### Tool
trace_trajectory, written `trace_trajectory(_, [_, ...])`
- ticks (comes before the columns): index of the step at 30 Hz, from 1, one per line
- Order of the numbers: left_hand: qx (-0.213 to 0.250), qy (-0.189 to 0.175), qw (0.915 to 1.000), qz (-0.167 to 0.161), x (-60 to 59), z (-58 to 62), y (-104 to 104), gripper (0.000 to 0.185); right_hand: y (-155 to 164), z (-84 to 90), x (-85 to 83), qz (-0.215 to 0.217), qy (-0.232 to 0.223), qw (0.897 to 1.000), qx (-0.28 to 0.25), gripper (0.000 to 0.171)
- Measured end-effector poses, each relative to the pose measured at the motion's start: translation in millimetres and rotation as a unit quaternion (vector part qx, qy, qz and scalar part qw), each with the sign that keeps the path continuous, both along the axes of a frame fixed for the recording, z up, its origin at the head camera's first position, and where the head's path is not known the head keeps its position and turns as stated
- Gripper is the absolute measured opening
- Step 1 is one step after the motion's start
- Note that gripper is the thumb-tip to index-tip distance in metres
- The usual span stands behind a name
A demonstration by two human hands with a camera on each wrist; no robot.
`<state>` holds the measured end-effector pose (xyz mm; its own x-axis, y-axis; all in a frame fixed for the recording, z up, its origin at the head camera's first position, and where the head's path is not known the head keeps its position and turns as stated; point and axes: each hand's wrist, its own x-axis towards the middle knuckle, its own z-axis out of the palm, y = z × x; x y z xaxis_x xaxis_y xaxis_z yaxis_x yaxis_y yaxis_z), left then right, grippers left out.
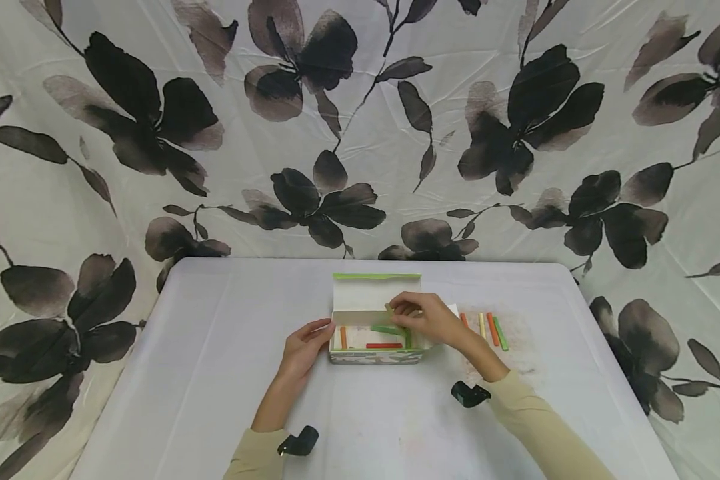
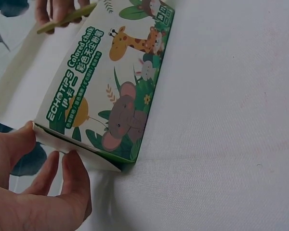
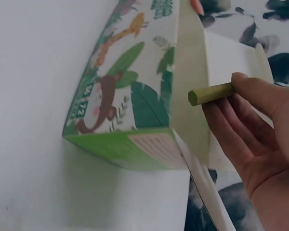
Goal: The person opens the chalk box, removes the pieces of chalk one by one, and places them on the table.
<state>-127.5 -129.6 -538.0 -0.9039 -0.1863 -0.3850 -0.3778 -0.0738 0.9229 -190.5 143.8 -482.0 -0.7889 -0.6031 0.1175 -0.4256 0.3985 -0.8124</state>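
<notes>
An open cardboard chalk box [image 1: 375,358], printed with cartoon animals, stands on the white table with its lid raised at the back. My left hand [image 1: 303,350] holds the box's left end, thumb at the top corner and fingertips against the side flap [image 2: 82,147]. Over the box's right part, my right hand [image 1: 429,317] pinches a yellow-green chalk stick [image 3: 209,94] between thumb and fingers. Inside the box show an orange chalk stick [image 1: 344,338], a red chalk stick [image 1: 384,346] and green chalk [image 1: 389,329]. The right hand hides part of the interior.
Right of the box, several chalk sticks lie side by side on the table, among them a yellow one [image 1: 483,325] and a green one [image 1: 501,333]. Chalk dust marks the cloth around them. A floral curtain [image 1: 360,133] hangs behind the table [image 1: 216,300].
</notes>
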Motion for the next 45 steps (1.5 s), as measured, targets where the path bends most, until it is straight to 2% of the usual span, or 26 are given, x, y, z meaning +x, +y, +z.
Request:
trace_trajectory(6, [-0.009,-0.005,0.9999,-0.001,-0.6,-0.9,-0.1,0.042,23.0,7.1,-0.1,-0.048,-0.031,0.998,-0.020,0.027])
trace_trajectory(12, [-0.012,-0.005,0.9999,-0.002,-1.3,-2.1,-1.2,0.042,43.5,16.2,0.7,-0.074,-0.068,0.994,-0.051,0.030])
trace_trajectory(19, [-0.020,-0.004,0.9998,-0.009,-1.1,-3.0,-2.3,0.045,67.9,19.9,2.2,-0.100,-0.133,0.981,-0.103,0.039])
trace_trajectory(27, [-0.021,-0.006,0.9997,-0.008,-1.0,-2.9,-1.7,0.045,96.9,19.4,4.8,-0.153,-0.149,0.968,-0.129,0.043])
trace_trajectory(31, [-0.018,-0.008,0.9998,-0.005,-1.6,-3.2,-0.8,0.042,112.6,14.6,5.0,-0.173,-0.148,0.964,-0.135,0.045])
trace_trajectory(45, [-0.030,-0.014,0.9994,-0.007,-3.1,-4.2,-0.8,0.043,160.4,-11.4,16.4,-0.235,-0.154,0.954,-0.102,0.054])
